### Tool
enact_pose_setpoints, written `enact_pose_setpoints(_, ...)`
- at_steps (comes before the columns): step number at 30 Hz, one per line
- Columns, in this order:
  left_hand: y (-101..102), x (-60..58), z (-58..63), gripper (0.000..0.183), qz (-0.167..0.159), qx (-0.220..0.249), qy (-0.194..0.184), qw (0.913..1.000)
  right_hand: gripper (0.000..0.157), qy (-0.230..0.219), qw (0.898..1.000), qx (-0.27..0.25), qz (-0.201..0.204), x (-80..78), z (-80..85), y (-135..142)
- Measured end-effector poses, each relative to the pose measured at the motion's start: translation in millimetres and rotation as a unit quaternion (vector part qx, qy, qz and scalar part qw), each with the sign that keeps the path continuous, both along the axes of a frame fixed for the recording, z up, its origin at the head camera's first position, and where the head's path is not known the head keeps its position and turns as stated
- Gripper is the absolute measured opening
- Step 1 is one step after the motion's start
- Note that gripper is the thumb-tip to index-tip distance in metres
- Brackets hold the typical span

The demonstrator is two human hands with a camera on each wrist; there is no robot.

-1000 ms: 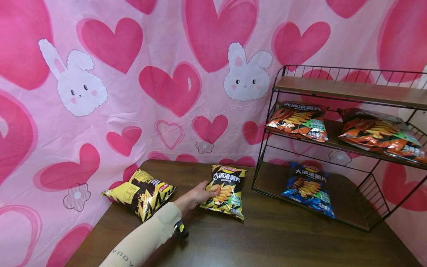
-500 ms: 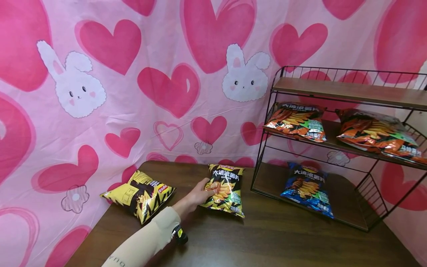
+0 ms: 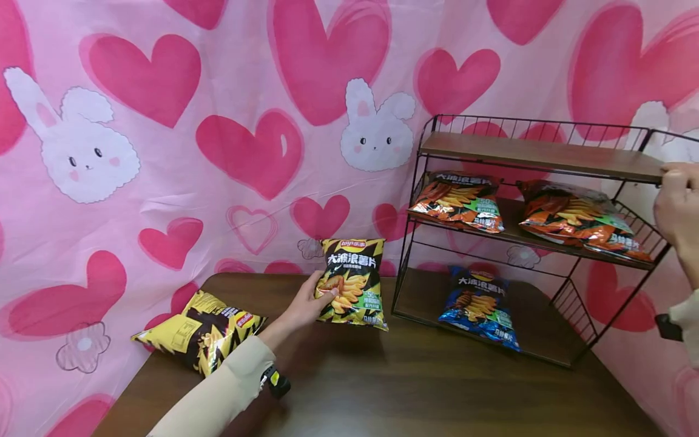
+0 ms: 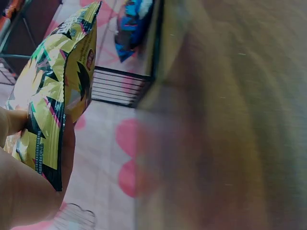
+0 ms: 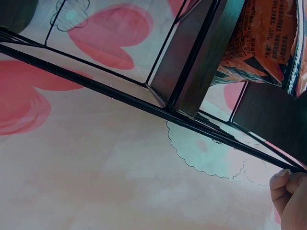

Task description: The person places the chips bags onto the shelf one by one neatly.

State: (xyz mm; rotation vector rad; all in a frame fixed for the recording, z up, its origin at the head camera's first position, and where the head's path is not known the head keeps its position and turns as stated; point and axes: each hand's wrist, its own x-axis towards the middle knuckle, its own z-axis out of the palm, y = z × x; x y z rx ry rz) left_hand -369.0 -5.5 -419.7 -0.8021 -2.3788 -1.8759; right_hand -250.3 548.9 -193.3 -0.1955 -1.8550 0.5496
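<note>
My left hand [image 3: 307, 301] pinches the left side of a yellow-and-black bag of potato chips [image 3: 354, 279], thumb in front. The bag stands upright, lifted off the table, and shows edge-on in the left wrist view [image 4: 57, 91]. At the far right of the head view, my right hand [image 3: 679, 209] grips the top right front corner of the metal shelf rack [image 3: 540, 155]. In the right wrist view its curled fingers [image 5: 280, 184] meet the black frame. Another yellow-and-black chip bag [image 3: 204, 332] lies on the table left of my left forearm.
Two orange chip bags [image 3: 460, 202] [image 3: 581, 215] lie on the rack's middle shelf. On its bottom shelf is a blue chip bag [image 3: 479, 306]. The rack stands at the right of the brown wooden table [image 3: 415, 388], with a pink heart-patterned cloth [image 3: 240, 73] behind.
My left hand has raised the yellow-and-black chip bag from the table. My right hand has come into view at the rack's top right corner. The head view has turned right.
</note>
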Motion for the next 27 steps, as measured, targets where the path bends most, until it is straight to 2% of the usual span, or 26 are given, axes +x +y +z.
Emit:
enact_pose_setpoints(1,-0.8,-0.8,4.4,0.043,0.0,-0.004,0.007,1.0,0.043,0.019,1.0,-0.004,0.004,-1.0,0.0,-1.2)
enact_pose_setpoints(2,-1.3,-0.9,9.0,0.044,-0.001,-0.005,0.01,0.9999,0.044,0.021,0.999,-0.047,0.007,-0.4,2.3,-3.1)
enact_pose_setpoints(5,-0.5,-0.8,22.4,0.047,-0.01,-0.003,0.018,0.9998,0.051,-0.007,1.0,-0.022,-0.021,4.1,5.7,-4.7)
enact_pose_setpoints(7,0.7,3.6,35.9,0.048,-0.015,-0.004,0.018,0.9997,0.052,-0.026,0.999,-0.003,-0.039,7.4,7.2,-5.3)
enact_pose_setpoints(12,3.9,1.5,59.1,0.045,-0.025,-0.001,0.039,0.9989,0.053,-0.074,0.993,0.023,-0.088,16.8,10.8,-8.1)
enact_pose_setpoints(13,3.8,-2.2,59.4,0.045,-0.033,0.01,0.039,0.9987,0.053,-0.081,0.992,0.033,-0.095,18.6,10.7,-8.2)
enact_pose_setpoints(19,3.6,0.4,91.4,0.041,-0.065,0.048,0.043,0.9958,0.05,-0.09,0.983,0.105,-0.124,26.4,7.2,-5.9)
enact_pose_setpoints(27,23.2,3.6,140.2,0.045,-0.101,0.113,0.051,0.9872,0.049,-0.099,0.975,0.126,-0.153,35.9,16.4,-4.4)
